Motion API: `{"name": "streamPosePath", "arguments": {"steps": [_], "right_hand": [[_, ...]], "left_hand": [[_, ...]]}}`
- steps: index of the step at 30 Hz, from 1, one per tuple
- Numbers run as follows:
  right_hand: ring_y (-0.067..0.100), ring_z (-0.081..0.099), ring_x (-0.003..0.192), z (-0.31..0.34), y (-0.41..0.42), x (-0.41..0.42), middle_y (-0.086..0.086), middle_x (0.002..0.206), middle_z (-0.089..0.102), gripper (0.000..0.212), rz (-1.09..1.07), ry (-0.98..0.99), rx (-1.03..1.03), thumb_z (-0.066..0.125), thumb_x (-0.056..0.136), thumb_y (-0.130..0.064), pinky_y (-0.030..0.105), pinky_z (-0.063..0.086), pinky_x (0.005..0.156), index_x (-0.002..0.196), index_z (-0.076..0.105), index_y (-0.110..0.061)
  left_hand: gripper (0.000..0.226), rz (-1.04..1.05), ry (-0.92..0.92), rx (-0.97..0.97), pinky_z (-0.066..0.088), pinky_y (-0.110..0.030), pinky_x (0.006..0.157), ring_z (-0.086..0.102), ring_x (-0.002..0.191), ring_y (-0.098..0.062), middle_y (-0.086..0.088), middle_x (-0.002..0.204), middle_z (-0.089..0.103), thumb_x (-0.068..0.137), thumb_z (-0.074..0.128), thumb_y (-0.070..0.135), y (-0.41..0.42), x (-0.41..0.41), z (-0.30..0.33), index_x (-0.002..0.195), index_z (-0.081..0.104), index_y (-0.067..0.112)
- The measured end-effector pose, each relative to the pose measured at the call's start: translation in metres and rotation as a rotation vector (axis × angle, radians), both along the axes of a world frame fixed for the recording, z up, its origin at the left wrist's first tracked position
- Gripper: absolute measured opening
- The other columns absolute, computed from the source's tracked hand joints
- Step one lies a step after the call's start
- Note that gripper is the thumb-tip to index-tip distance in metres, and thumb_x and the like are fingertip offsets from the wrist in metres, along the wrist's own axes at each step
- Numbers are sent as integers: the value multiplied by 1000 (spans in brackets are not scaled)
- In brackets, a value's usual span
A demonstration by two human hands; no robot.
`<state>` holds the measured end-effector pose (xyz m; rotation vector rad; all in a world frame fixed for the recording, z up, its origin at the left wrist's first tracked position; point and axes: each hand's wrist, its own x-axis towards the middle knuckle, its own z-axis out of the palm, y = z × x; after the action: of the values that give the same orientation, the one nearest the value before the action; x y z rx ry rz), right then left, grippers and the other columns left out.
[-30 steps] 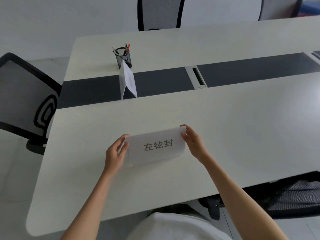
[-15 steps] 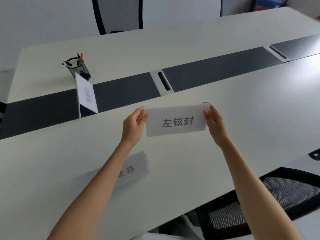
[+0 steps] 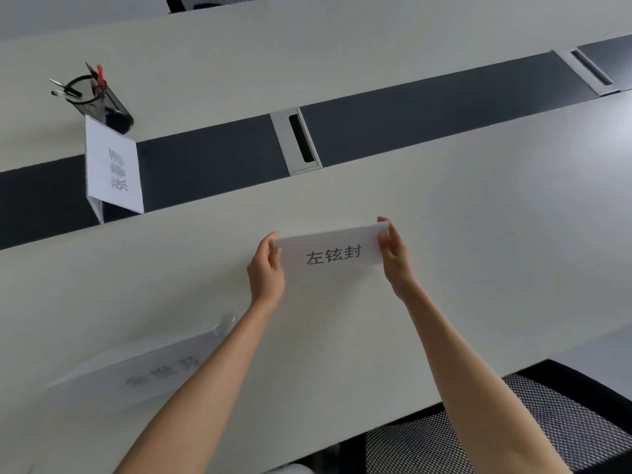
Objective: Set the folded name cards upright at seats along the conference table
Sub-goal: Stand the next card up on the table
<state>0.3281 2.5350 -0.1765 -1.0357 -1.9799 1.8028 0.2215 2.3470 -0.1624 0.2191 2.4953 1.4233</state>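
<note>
A white folded name card (image 3: 330, 249) with three printed characters is held over the white conference table (image 3: 478, 234). My left hand (image 3: 265, 271) pinches its left end and my right hand (image 3: 393, 258) pinches its right end. Another name card (image 3: 114, 169) stands upright at the far left on the dark centre strip. A third card (image 3: 136, 367) lies flat and blurred near the front left, partly hidden by my left forearm.
A black mesh pen holder (image 3: 99, 100) with pens stands behind the upright card. Grey cable ports (image 3: 297, 140) (image 3: 591, 71) sit in the dark strip. A black mesh chair (image 3: 513, 429) is tucked in at the near right edge.
The card in both hands was lifted off the flat pile and carried right and farther over the table. The view swung right, leaving the flat card at the lower left.
</note>
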Motion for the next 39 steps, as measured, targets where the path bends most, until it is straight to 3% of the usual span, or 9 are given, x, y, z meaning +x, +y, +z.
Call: {"name": "streamPosePath", "arguments": {"steps": [3, 7, 10, 13, 20, 28, 34, 36, 39], "right_hand": [[8, 37, 124, -3, 2, 2, -4, 137, 38, 42, 0, 11, -31, 36, 96, -14, 20, 30, 102, 137, 32, -12], [11, 36, 130, -9, -3, 16, 2, 143, 39, 42, -67, -10, -63, 35, 96, -11, 27, 27, 111, 138, 32, -12], [13, 46, 122, -13, -13, 26, 1, 134, 49, 45, -106, -63, -42, 38, 91, -2, 10, 35, 99, 134, 40, -13], [5, 41, 121, -13, -20, 22, -6, 132, 46, 48, -104, -68, -42, 39, 90, -1, -8, 29, 85, 136, 39, -14], [14, 31, 136, -16, 26, -47, 1, 146, 37, 56, 19, -78, -24, 35, 85, 0, 28, 23, 113, 139, 32, -14], [14, 33, 135, -22, 52, -98, 0, 146, 37, 68, 121, -51, -27, 34, 72, -12, 31, 25, 112, 140, 31, -15], [25, 39, 130, -21, 46, -95, -3, 146, 34, 67, 103, -130, -27, 36, 82, -1, 37, 32, 107, 143, 17, -20], [21, 38, 132, -12, 31, -88, 4, 146, 36, 62, 16, -155, 7, 36, 83, 2, 34, 34, 107, 141, 23, -16], [25, 53, 117, -1, -10, -67, 11, 127, 55, 46, -21, -185, 72, 38, 81, 5, 36, 43, 98, 124, 47, -8]], "left_hand": [[38, -4, -4, 44, 33, -14, 92, 51, 122, -23, -13, 133, 53, 93, 39, 8, 1, 6, -5, 131, 43, 9], [45, 92, -128, 164, 31, -14, 99, 42, 129, -18, -11, 144, 40, 92, 37, 4, 1, 22, -14, 137, 31, 8], [49, 149, -227, 173, 32, -13, 94, 43, 128, -24, -16, 139, 44, 85, 34, -9, -3, 41, -20, 133, 35, 2], [58, 132, -285, 191, 25, -9, 98, 35, 133, -19, -14, 145, 36, 82, 31, -14, 0, 48, -20, 137, 29, 2], [66, 114, -384, 248, 16, -29, 116, 22, 140, -16, -9, 153, 19, 79, 33, -7, 33, -18, -27, 142, 18, 8], [69, 128, -387, 237, 18, -22, 108, 21, 141, -14, -2, 154, 19, 80, 31, -7, 55, -64, -32, 143, 14, 14], [75, 70, -421, 187, 22, -35, 116, 25, 140, -14, 0, 153, 24, 72, 37, 10, 49, -68, -23, 143, 15, 17], [61, 78, -392, 78, 29, -40, 112, 35, 135, -21, -6, 148, 36, 78, 37, 8, 45, -67, -15, 139, 27, 12], [45, 47, -345, -21, 40, -32, 97, 51, 119, -26, -12, 131, 54, 80, 41, 16, 27, -67, 13, 124, 48, 9]]}}
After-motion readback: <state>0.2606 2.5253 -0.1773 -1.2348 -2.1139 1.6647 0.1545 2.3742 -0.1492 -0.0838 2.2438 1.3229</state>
